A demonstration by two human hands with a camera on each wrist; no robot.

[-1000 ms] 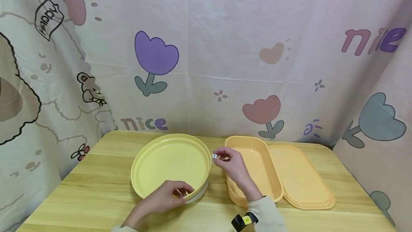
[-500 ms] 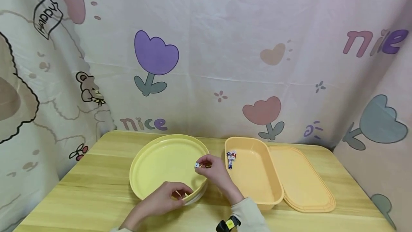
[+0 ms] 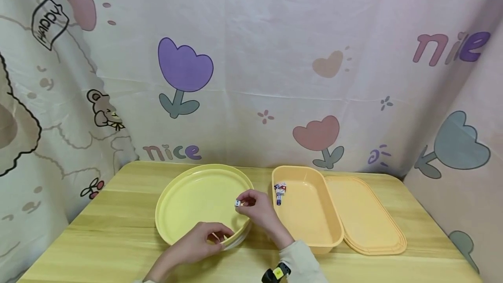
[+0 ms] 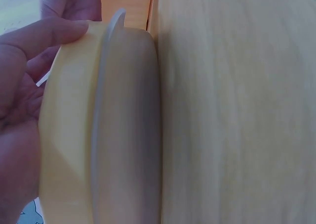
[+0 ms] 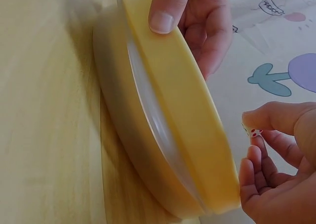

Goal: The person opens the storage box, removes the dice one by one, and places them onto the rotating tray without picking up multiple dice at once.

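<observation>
I see the right hand (image 3: 257,208) pinching one small white die (image 3: 237,203) between thumb and fingers. The die is up in the air, over the side of the round tub (image 3: 196,200) that faces the desk's right edge. It has dark dots on the side I see from the head, and red dots show from the right wrist. The left hand (image 3: 202,241) holds the tub's rim on the side near the desk's front, with the thumb outside and the fingers bent over the top. The tub is yellow, with a thin white ring (image 4: 101,105) around its side.

The tub sits on the wooden desk (image 3: 118,213), left of the middle, not far from the back edge. Nearer the desk's right edge I see an orange box (image 3: 314,213). A little bunch of dice (image 3: 280,191), white, red and dark blue, lies inside it, by the wall that faces the tub, toward the desk's back edge. A flat orange lid (image 3: 369,217) lies just beside the box, closer to the desk's right edge. Behind the back edge hangs a cloth (image 3: 251,56) with flowers on it.
</observation>
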